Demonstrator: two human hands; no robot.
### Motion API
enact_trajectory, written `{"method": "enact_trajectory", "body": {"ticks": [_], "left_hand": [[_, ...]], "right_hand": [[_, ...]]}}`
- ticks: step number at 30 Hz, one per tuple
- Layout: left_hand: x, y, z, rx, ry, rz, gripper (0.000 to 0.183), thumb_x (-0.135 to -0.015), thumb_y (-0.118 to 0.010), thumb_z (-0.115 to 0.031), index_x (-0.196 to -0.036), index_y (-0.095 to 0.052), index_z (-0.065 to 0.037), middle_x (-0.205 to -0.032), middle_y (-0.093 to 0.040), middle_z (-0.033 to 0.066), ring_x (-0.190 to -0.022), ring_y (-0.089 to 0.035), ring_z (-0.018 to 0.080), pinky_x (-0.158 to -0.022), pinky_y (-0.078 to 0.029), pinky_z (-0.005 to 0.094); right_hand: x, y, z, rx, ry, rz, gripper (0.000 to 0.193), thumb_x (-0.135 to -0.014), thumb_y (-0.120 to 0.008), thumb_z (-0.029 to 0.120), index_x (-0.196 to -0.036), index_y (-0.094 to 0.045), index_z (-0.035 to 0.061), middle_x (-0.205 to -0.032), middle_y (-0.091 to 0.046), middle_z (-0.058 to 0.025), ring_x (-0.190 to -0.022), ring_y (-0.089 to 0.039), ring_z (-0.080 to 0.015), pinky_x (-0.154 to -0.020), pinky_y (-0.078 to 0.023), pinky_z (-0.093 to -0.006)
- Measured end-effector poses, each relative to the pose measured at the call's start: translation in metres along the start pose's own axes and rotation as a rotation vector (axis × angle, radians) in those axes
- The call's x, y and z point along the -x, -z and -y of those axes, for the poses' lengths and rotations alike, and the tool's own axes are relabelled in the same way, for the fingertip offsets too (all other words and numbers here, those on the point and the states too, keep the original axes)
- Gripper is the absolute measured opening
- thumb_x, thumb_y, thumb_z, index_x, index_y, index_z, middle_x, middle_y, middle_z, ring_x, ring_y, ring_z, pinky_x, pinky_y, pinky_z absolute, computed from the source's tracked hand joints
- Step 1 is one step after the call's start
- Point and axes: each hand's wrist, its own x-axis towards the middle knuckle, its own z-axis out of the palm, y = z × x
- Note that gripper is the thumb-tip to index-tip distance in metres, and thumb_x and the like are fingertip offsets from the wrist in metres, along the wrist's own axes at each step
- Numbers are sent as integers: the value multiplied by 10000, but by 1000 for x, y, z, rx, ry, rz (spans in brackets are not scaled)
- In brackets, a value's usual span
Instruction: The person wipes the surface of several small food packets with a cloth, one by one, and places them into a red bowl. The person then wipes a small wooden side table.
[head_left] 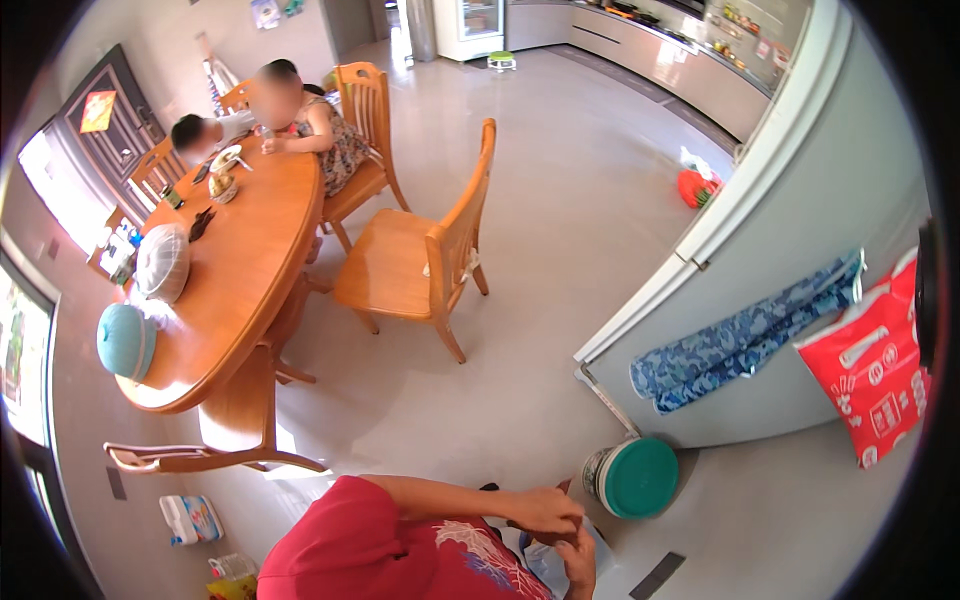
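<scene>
At the lower edge, in front of my red shirt, my left hand (549,511) reaches across with its fingers bent down and closed. Just below it, my right hand (577,562) is raised with thumb and fingers drawn together. The two hands nearly meet around a small dark brown piece (545,535), mostly hidden by my fingers; its kind cannot be made out. Beneath and beside them shows a pale, whitish-blue container or bag (602,553), partly covered by my hands. A bucket with a green lid (643,478) stands on the floor just beyond, to the right.
An oval wooden table (262,240) stands left, with two people seated at its far end. An empty wooden chair (390,265) stands beside it, another chair (235,415) at its near end. A blue camouflage cloth (745,335) and red bag (870,365) hang at right.
</scene>
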Motion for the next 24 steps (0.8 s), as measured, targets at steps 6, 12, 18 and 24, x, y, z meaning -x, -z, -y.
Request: {"method": "enact_trajectory", "body": {"ticks": [6, 12, 18, 24], "left_hand": [[72, 40, 27, 293, 123, -642, 302, -901, -578, -292, -1044, -603, -27, -941, -652, 163, -867, -624, 244, -769, -490, 351], [166, 45, 105, 257, 543, -910, 366, -858, -658, -342, -1070, -603, -49, -957, -662, 120, -834, -630, 223, -686, -502, 364], [211, 49, 150, 1513, 305, -1075, 632, -829, -591, -590, -1266, -534, -137, -1169, -595, 92, -1032, -567, 247, -792, -494, 463], [270, 117, 153, 1463, -438, -1203, 532, -911, -521, -371, -1327, -467, -43, -1183, -573, 166, -1042, -568, 223, -937, -469, 348]], "right_hand": [[-95, -22, 12, 412, 203, 313, 316, -872, -638, 197, -1093, -628, -29, -932, -656, -61, -816, -609, -156, -768, -487, -308], [-183, -98, 36, 214, -35, 266, 213, -915, -544, 151, -1025, -606, -22, -852, -606, -43, -785, -547, -114, -700, -473, -285], [-247, -218, -19, 189, 12, 284, 238, -907, -497, 98, -1115, -531, -13, -987, -625, -104, -778, -614, -134, -647, -518, -257], [-270, -335, 6, 600, 424, 976, 470, -867, -631, 213, -1257, -505, -17, -1220, -497, -239, -1118, -516, -380, -966, -420, -419]]}}
